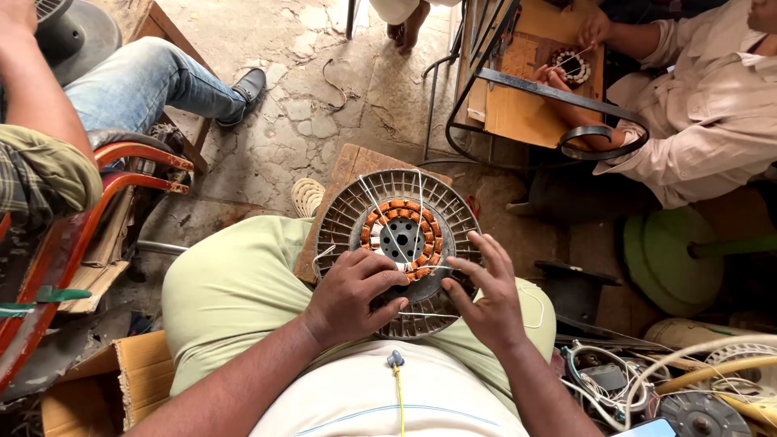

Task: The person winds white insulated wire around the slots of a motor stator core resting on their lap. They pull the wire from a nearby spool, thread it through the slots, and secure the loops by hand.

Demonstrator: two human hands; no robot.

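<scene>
Two hands on round grey motor stator (401, 243), orange copper coils ringing hub, left hand (352, 293) fingers curled on rim, right hand (486, 295) fingers spread

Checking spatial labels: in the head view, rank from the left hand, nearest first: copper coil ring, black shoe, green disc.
1. copper coil ring: just above the left hand, on the motor on the lap.
2. black shoe: up-left, on the stone floor.
3. green disc: far right, beyond the right hand.

A single head-worn camera is looking steeply down, close over the person's lap, facing forward across the stone floor (324, 121) beyond both hands.
</scene>
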